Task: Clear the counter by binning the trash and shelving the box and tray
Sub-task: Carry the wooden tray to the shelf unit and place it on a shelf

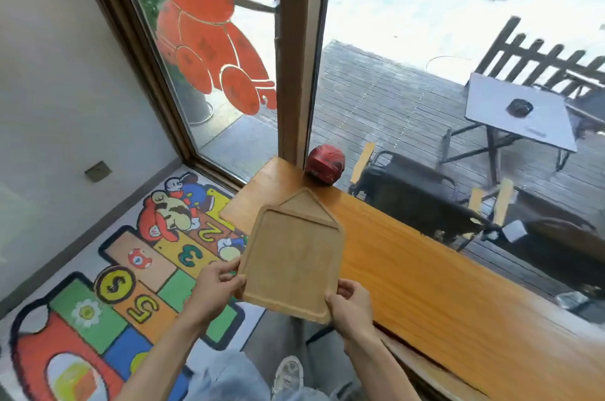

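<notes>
Tray [292, 252] lifted off counter [425, 273], carried in both hands toward shelving.

Head view: tray held tilted above the counter's left end, pointed end away, nothing visible on it. Left hand [214, 286] grips the near left edge, fingers [229, 276] curled over the rim. Right hand [350, 305] grips the near right corner, fingers wrapped tight round the edge. Advised: keep both grips, hold level, steer clear of red ornament [325, 163] by the window post. No box, bin or shelf in sight.
</notes>
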